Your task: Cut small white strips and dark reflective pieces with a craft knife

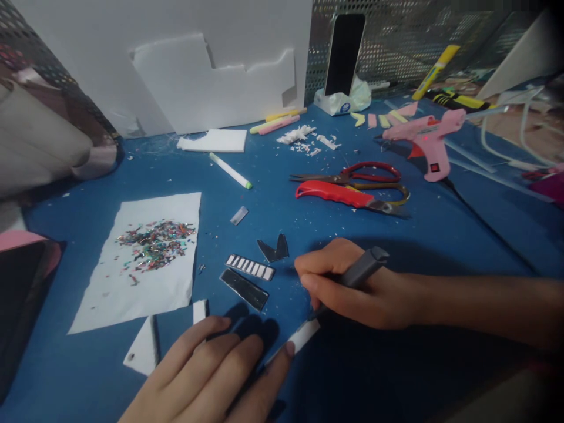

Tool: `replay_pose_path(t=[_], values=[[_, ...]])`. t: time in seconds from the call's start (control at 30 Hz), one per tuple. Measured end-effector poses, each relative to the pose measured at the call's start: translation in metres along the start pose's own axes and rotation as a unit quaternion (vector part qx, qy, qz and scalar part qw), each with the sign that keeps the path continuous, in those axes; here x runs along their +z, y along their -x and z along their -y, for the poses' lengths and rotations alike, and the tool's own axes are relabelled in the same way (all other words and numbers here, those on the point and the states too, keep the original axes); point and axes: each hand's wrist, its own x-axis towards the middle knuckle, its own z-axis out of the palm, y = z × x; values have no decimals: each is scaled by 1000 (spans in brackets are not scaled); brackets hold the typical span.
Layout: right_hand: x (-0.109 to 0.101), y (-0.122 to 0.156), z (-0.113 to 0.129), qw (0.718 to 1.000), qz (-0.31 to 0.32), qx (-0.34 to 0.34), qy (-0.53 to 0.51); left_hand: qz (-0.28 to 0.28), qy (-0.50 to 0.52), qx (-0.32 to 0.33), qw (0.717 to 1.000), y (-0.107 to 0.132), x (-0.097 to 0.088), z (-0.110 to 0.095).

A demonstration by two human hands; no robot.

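My right hand is closed round a dark grey marker, its tip down at the far end of a narrow white strip. My left hand lies with fingers stretched out, one fingertip pressing on the strip's near part. Just beyond the hands are a black rectangular piece, a black-framed piece with white bars and a black V-shaped piece. A white triangular piece with a small hole and a small white block sit beside my left hand, which partly covers them.
White paper bearing colourful bits lies left, near a dark tablet-like device. Red-handled scissors, a red cutter and a pink glue gun with its cord lie right. A phone stands at the back.
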Motion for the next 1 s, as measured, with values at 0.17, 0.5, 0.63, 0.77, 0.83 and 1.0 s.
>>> replay_pose_path(t=[0.17,0.5,0.63,0.77,0.83,1.0], values=[[0,0,1,1000,-2,2,6,-8,-3,4,1000,1,1,0],[1,0,3,999,-46,12,-8,-5,-2,12,1000,0,1,2],[1,0,3,998,-51,19,-4,-3,-2,15,1000,-1,1,2],[1,0,2,998,-56,19,2,1,-3,15,1000,0,1,2],[1,0,2,998,-55,18,-1,-2,-3,15,1000,1,1,2],[1,-1,4,998,-49,27,-10,-1,-1,10,1000,1,-1,1]])
